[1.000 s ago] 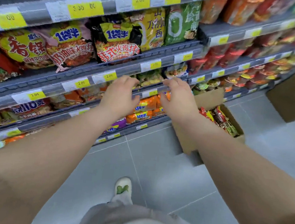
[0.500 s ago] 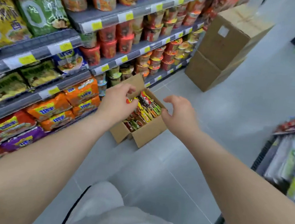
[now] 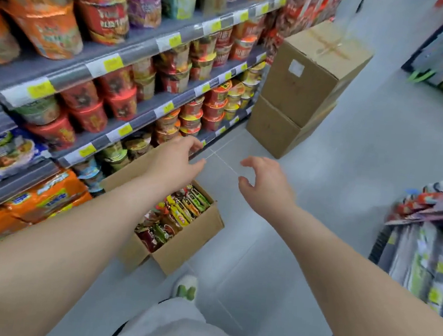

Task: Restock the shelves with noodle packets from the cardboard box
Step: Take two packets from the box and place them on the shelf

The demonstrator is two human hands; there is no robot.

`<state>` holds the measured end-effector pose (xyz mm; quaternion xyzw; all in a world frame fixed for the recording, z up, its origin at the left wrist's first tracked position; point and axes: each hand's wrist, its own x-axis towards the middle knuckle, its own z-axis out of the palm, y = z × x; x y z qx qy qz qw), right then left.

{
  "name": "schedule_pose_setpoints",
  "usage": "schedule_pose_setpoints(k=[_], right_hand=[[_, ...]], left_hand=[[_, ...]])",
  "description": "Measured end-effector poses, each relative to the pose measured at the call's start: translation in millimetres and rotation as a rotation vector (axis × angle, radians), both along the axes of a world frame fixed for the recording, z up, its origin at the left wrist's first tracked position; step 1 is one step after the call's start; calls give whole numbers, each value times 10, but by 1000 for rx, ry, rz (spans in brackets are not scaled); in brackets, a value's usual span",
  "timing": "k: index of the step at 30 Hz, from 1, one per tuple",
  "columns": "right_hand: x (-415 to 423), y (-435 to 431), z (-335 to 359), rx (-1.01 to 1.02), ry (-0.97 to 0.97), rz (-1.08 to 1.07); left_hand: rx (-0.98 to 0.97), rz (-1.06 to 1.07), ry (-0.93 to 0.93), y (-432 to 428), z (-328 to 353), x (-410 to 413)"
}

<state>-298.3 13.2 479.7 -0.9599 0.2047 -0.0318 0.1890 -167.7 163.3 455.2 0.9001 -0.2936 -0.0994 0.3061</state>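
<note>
An open cardboard box (image 3: 193, 236) stands on the grey floor beside the shelves, filled with several red, yellow and green noodle packets (image 3: 179, 212). My left hand (image 3: 177, 160) hovers above the box's far end, fingers loosely bent, holding nothing. To its right, over bare floor, my right hand (image 3: 265, 181) hangs empty with fingers and thumb curved apart. Grey shelves (image 3: 134, 47) on the left carry cup noodles and, lower left, orange noodle packets (image 3: 45, 197).
Two sealed cardboard boxes (image 3: 306, 89) are stacked against the shelf end further down the aisle. Another display rack (image 3: 428, 233) stands on the right. My shoe (image 3: 186, 286) is on the floor just in front of the open box.
Both hands have left the shelf and moved out over the box and floor. My view has swung right down the aisle, and the box now lies closer below me.
</note>
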Motion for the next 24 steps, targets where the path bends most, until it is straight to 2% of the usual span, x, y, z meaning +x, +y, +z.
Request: schedule_pose_setpoints(k=[5,9,12,17,24], right_hand=[[563,-620,8,1,2,52],[1102,-1103,-51,10,-1,147],[1568,-1428,-101,22,-4,262],[2348,-1756,-177,65,34,573],[2952,-1428,-289,40,107,992]], left_hand=[[-3,9,-5,-571,81,539],[10,108,-13,-881,51,848],[36,236,-12,-1067,12,1033],[52,564,49,-1271,-38,1159],[50,1006,115,-1009,-235,861]])
